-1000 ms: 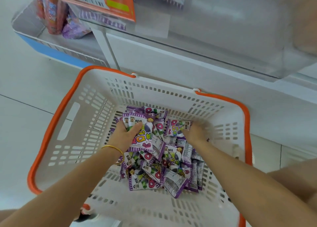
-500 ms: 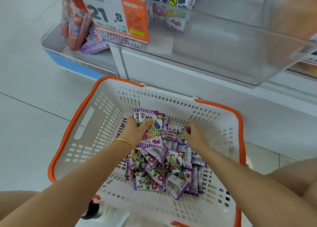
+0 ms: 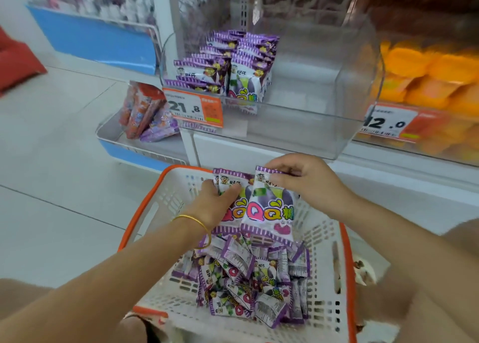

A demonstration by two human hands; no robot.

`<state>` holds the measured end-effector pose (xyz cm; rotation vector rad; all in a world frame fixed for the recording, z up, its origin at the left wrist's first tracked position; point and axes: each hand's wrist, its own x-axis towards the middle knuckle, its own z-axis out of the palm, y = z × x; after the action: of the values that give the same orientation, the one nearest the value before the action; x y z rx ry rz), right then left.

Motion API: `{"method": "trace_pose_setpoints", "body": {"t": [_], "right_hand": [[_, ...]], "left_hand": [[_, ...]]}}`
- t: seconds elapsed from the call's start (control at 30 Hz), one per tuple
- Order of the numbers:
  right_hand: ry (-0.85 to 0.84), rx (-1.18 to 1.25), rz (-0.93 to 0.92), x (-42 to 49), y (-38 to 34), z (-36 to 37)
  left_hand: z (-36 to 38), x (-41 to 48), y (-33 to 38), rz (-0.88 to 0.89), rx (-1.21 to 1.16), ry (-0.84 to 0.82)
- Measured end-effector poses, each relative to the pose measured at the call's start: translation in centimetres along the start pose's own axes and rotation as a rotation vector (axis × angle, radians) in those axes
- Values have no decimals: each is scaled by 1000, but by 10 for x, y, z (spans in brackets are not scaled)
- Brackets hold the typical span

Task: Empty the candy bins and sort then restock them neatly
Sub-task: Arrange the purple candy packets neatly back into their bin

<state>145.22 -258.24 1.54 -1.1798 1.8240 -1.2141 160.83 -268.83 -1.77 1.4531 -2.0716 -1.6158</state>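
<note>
Above a white basket with an orange rim [image 3: 145,213], my left hand [image 3: 215,202] grips a small stack of purple candy packets [image 3: 230,184]. My right hand [image 3: 303,179] pinches the top edge of one more purple packet [image 3: 269,210], held against that stack. Several loose purple packets [image 3: 248,283] lie in the basket's bottom. Straight ahead stands a clear plastic bin [image 3: 324,109]; a neat stack of the same purple packets [image 3: 233,67] fills its left side.
An orange price tag reading 21.8 [image 3: 194,108] hangs on the bin's front. To the right is a bin of orange packets [image 3: 427,78] with a 12.0 tag [image 3: 388,122]. A low shelf tray on the left holds red and purple packets [image 3: 145,114]. White tiled floor lies left.
Both hands rose out of the basket, the left with its stack, the right now pinching one packet. The view tilted up, bringing the clear bin and its stacked packets into sight.
</note>
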Motion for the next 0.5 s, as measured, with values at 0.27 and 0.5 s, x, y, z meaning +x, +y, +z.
{"method": "trace_pose_setpoints", "body": {"t": [0.27,0.5], "right_hand": [[166,-351,-259,9,2,27],[198,73,60,8,-10,26]], "left_hand": [[6,-12,10,-48,-327,-153],[-3,-6,20,102,-388,-122]]}}
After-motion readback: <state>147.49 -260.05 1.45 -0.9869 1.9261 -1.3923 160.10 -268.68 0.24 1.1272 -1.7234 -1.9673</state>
